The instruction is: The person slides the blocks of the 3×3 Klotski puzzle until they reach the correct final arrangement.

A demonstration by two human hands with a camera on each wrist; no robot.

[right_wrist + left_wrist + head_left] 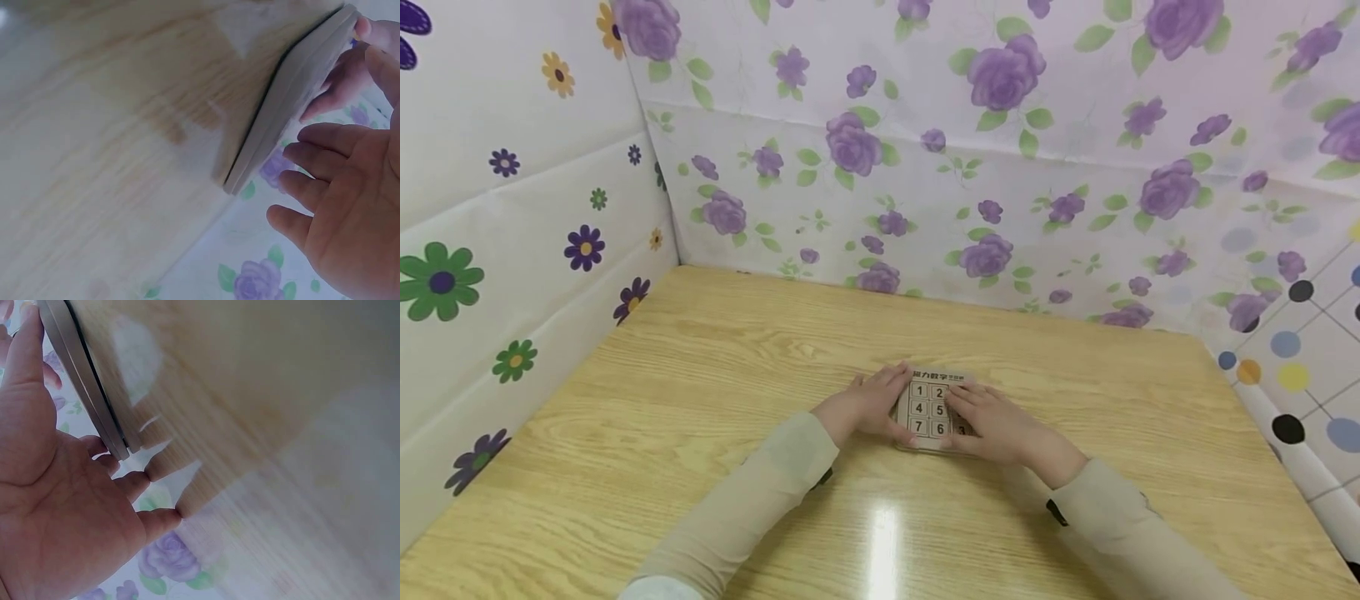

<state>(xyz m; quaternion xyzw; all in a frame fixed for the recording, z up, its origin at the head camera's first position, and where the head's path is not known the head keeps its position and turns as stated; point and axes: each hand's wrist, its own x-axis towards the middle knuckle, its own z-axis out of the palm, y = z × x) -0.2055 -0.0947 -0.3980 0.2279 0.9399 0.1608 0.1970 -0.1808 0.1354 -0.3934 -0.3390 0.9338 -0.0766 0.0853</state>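
A flat, pale number board [928,409] lies on the table, with printed squares of digits and a line of characters along its top. From the side, its edge [83,378] shows thin stacked layers. My left hand [874,407] spans the board's left side, thumb at the near corner and fingers at the far one. Its outer fingertips touch the tabletop in the left wrist view. My right hand [1000,425] lies over the board's right part with fingers extended and hides some digits. In the right wrist view, its fingers [315,161] look slightly spread and uncurled.
The wood-grain table [760,350] stretches out on all sides of the board. Behind it hangs a cloth with purple roses [853,143]. Flowered cloth [520,208] covers the left side, and a dotted grid cloth [1300,375] the right.
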